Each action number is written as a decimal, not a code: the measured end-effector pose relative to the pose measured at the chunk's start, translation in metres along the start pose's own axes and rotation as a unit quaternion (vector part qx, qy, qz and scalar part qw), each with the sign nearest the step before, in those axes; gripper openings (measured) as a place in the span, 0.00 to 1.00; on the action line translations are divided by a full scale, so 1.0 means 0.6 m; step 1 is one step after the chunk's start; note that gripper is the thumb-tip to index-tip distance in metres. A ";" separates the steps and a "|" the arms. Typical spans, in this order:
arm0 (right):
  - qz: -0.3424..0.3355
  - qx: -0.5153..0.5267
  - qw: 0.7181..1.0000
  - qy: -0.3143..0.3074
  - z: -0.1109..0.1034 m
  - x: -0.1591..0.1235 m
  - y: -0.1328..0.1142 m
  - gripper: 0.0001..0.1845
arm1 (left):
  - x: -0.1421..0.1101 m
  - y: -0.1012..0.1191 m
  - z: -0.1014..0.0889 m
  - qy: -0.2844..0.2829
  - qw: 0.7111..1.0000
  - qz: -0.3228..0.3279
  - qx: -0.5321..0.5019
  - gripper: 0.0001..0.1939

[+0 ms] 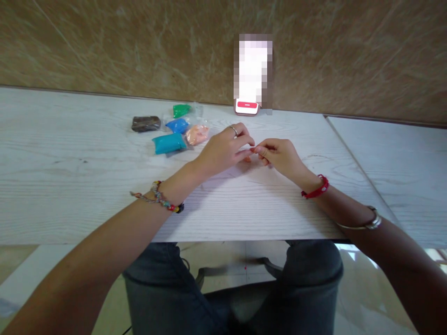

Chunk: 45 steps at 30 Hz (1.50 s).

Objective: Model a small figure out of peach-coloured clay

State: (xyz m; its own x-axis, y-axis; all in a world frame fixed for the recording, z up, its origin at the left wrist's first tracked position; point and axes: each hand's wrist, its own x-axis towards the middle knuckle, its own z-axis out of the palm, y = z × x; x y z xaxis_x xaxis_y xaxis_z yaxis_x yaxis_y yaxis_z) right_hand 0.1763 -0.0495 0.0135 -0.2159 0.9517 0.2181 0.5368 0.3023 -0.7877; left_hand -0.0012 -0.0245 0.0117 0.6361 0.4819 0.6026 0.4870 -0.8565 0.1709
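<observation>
My left hand (228, 146), with a ring on one finger, reaches in from the left, thumb and index finger brought together at the tips. Against them meet the pinched fingertips of my right hand (278, 154). Something small and reddish shows where the fingertips touch, too small to tell apart from the nails. Just under the hands, a small orange lump (247, 159) lies on the white table (223, 204). To the left of my left hand is a clear packet of peach-coloured soft material (197, 134), like modelling clay.
More packets lie at the left: turquoise (170, 144), blue (177, 125), green (181, 110) and dark brown (145, 123). A phone (247, 104) with a blurred screen leans on the brown marbled wall (139, 51) behind the table. A seam crosses the tabletop at the right.
</observation>
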 end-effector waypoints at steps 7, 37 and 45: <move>-0.034 -0.038 0.999 0.019 0.001 -0.003 0.000 0.10 | 0.000 -0.001 0.001 -0.006 1.000 -0.012 0.016 0.07; -0.020 0.021 0.998 -0.055 0.007 -0.002 0.006 0.10 | -0.003 -0.002 0.001 -0.031 0.998 -0.049 0.014 0.07; -0.108 -0.124 0.986 -0.009 0.005 -0.002 0.003 0.09 | -0.005 -0.004 0.001 -0.047 0.998 -0.042 0.017 0.08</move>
State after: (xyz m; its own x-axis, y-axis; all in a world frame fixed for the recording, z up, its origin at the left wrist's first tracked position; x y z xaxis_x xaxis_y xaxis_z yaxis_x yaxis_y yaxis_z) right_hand 0.1750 -0.0500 0.0100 -0.3596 0.8637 0.3532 0.6591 0.5030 -0.5591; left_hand -0.0041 -0.0238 0.0091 0.6449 0.5677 0.5117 0.5599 -0.8066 0.1893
